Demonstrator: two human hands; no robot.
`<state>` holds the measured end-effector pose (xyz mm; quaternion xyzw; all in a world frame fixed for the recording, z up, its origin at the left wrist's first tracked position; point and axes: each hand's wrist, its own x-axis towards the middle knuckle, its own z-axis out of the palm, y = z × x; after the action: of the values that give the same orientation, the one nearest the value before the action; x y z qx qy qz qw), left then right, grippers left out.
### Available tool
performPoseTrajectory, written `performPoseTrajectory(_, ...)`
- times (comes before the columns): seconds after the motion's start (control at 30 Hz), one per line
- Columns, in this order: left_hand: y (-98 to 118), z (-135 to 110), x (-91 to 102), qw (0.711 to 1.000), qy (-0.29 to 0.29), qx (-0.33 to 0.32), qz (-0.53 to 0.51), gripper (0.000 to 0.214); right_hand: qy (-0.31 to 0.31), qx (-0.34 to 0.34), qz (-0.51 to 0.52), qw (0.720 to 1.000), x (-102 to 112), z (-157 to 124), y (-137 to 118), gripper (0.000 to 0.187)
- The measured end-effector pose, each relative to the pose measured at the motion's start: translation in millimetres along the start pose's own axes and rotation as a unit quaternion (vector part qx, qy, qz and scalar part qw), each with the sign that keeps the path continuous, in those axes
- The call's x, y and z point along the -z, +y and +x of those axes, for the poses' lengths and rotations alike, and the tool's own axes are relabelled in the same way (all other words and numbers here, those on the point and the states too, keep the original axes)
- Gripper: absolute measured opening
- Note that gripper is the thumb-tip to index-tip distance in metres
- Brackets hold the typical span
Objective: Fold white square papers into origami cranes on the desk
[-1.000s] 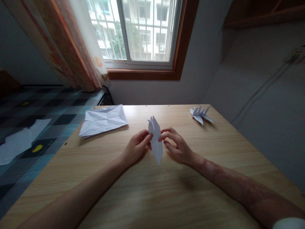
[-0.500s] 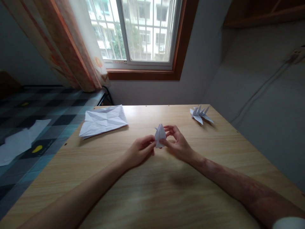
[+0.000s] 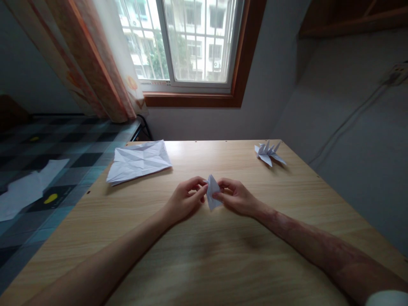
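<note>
A small folded white paper figure, like an origami crane [image 3: 211, 194], is held up between both hands above the middle of the table. The thumb and fingers of my left hand [image 3: 189, 198] pinch its left side, near a thin point of paper. On the other side my right hand [image 3: 237, 197] grips the paper between thumb and curled fingers. One pointed tip of the figure stands upward and another hangs below the thumbs. The fingertips behind the paper are partly hidden.
Creased white sheets [image 3: 140, 162] lie stacked at the table's back left. Several finished paper cranes [image 3: 269, 154] rest together at the back right. The wooden table [image 3: 178, 263] stands beside a bed with a checked cover [image 3: 79, 160], where more white paper [image 3: 27, 190] lies.
The paper figure has turned and tilted between my hands, showing a broader flat side. It sits slightly lower and nearer. My left fingers have shifted up toward its thin point.
</note>
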<state>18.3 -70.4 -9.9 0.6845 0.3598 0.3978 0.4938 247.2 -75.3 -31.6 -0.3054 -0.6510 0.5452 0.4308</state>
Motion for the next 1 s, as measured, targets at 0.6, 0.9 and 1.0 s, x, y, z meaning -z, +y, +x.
performPoseTrajectory(0.6, 1.5, -2.5, -1.5, 0.998, 0.003, -0.021, 0.058, 0.043, -0.054, 0.017, -0.113, 0.992, 2.3, -5.0, -1.5, 0.025)
performPoseTrajectory(0.9, 0.7, 0.6, 2.2, 0.997, 0.055, -0.047, 0.027, 0.041, -0.005, 0.01, -0.074, 0.997, 1.1, -5.7, -6.0, 0.023)
performPoseTrajectory(1.0, 1.7, -0.2, 1.5, 0.997, 0.06, -0.037, 0.036, 0.036, -0.013, 0.019, -0.114, 0.993, 1.5, -6.0, -6.2, 0.017)
